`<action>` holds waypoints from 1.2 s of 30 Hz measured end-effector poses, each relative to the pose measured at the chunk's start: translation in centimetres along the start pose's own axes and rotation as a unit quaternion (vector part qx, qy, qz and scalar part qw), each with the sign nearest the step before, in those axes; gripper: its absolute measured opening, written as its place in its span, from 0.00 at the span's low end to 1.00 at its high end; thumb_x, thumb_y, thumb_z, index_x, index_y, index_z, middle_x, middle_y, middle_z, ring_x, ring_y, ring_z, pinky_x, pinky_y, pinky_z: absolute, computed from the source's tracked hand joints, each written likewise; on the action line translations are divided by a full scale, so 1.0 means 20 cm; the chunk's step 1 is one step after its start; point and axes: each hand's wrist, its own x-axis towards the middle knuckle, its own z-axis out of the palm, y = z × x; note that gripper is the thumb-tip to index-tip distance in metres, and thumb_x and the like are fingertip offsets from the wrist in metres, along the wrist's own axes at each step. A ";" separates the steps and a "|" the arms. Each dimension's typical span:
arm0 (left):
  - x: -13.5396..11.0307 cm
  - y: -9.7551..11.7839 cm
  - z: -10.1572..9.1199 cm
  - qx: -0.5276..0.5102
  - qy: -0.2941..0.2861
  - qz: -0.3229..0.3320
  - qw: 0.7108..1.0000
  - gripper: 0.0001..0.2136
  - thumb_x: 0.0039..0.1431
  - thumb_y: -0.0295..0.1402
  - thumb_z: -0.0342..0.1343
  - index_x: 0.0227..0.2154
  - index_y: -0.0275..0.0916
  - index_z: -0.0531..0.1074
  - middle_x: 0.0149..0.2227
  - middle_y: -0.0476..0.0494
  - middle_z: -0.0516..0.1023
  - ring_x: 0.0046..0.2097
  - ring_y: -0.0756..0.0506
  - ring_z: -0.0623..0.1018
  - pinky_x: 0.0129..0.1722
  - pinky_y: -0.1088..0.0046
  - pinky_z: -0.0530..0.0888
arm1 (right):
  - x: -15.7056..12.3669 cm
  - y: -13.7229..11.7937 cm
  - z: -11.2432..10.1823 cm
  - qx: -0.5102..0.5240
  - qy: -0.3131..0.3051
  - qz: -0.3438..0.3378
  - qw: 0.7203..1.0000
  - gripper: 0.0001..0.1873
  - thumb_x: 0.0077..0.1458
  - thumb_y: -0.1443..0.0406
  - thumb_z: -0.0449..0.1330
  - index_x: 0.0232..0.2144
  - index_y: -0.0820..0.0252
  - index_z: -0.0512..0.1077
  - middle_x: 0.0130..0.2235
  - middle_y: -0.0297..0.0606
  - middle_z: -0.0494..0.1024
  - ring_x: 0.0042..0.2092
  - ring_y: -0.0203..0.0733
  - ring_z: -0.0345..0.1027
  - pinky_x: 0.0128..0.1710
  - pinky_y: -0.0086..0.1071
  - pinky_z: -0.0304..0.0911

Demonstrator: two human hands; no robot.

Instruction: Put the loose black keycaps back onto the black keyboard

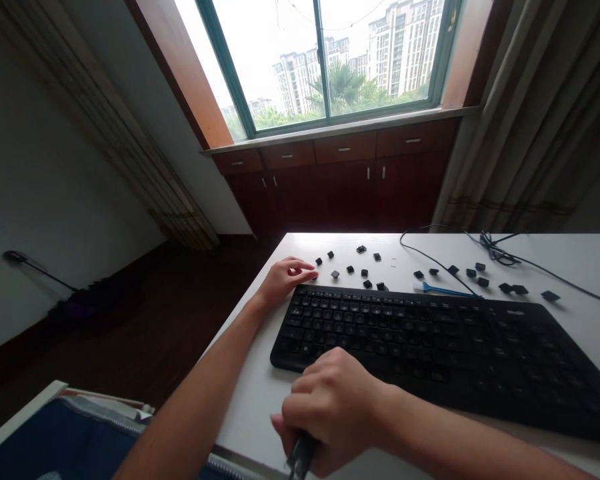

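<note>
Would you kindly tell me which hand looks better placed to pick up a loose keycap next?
Probably the left hand: its fingertips are beside the loose keycaps beyond the keyboard, while the right hand grips a dark object on the keyboard's near side.

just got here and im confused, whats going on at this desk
A person's right hand grips a partly hidden dark tool in front of a black keyboard. The left hand is at a dark keycap near the keyboard's far left corner. More loose keycaps lie beyond the keyboard, with a blue brush nearby.
</note>
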 end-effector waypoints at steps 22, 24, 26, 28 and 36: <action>-0.04 0.08 0.08 -0.063 0.053 -0.024 0.996 0.21 0.58 0.52 0.61 0.42 0.39 0.81 0.44 0.41 0.84 0.42 0.43 0.81 0.44 0.69 0.75 | -0.01 0.00 -0.02 -0.080 -0.155 -0.055 0.983 0.08 0.52 0.58 0.60 0.27 0.55 0.70 0.24 0.28 0.74 0.25 0.38 0.68 0.19 0.36 0.43; -0.04 0.09 0.08 -0.068 0.049 -0.022 0.996 0.21 0.58 0.52 0.61 0.43 0.39 0.81 0.45 0.41 0.84 0.42 0.42 0.81 0.45 0.68 0.75 | -0.01 0.00 -0.02 -0.082 -0.163 -0.055 0.982 0.09 0.53 0.58 0.60 0.26 0.56 0.69 0.24 0.28 0.75 0.25 0.38 0.68 0.19 0.36 0.44; -0.04 0.09 0.09 -0.075 0.043 -0.024 0.996 0.21 0.59 0.51 0.61 0.44 0.39 0.81 0.45 0.40 0.84 0.43 0.42 0.81 0.44 0.68 0.76 | -0.01 -0.01 -0.02 -0.081 -0.172 -0.054 0.980 0.10 0.54 0.58 0.60 0.26 0.56 0.68 0.24 0.29 0.75 0.25 0.38 0.69 0.19 0.36 0.44; -0.04 0.09 0.09 -0.080 0.037 -0.028 0.996 0.22 0.58 0.51 0.61 0.45 0.38 0.81 0.45 0.39 0.84 0.43 0.42 0.81 0.43 0.68 0.77 | 0.00 -0.01 -0.02 -0.080 -0.178 -0.053 0.979 0.10 0.55 0.58 0.60 0.26 0.56 0.68 0.25 0.29 0.76 0.25 0.38 0.69 0.19 0.36 0.45; -0.05 0.11 0.09 -0.046 0.014 -0.048 0.998 0.22 0.57 0.53 0.61 0.41 0.38 0.82 0.37 0.43 0.84 0.36 0.46 0.78 0.35 0.73 0.73 | 0.01 -0.01 -0.04 -0.077 -0.188 -0.051 0.978 0.09 0.54 0.59 0.59 0.26 0.56 0.69 0.25 0.29 0.76 0.26 0.39 0.70 0.19 0.35 0.44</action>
